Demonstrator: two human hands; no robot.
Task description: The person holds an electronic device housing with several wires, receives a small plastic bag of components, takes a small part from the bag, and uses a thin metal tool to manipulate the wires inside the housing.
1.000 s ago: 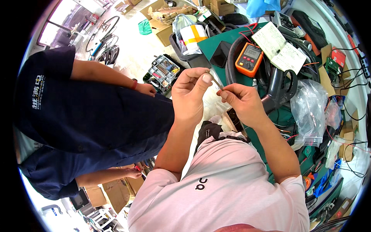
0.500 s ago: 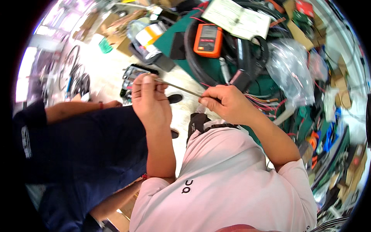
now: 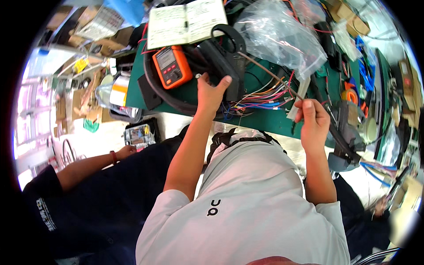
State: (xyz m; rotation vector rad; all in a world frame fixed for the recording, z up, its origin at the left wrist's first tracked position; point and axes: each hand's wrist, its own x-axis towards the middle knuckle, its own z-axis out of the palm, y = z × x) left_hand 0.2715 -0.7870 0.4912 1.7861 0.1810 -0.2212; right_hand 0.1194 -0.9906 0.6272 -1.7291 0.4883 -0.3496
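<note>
My left hand [image 3: 210,95] is at the lower end of a black clamp-like device [image 3: 223,66] with a ring-shaped jaw at its top. The thumb lies on the device's body, with the fingers curled on its left side; the palm hides the part between. In my right hand [image 3: 314,121], thumb and fingers pinch one end of a thin brown rod [image 3: 269,73]. The rod slants up and left over the table, its far end beside the black device. Left of the device lies an orange handheld meter [image 3: 172,67] with a grey screen.
An open notebook [image 3: 187,22] lies behind the meter. A clear plastic bag [image 3: 278,35] sits behind the rod, and loose coloured wires [image 3: 260,104] near the front edge of the green table [image 3: 265,126]. A co-worker in dark clothing [image 3: 119,190] is at my left.
My left hand has let go of the rod and moved onto the black device. My right hand has moved right, still holding the rod. The view has shifted toward the table.
</note>
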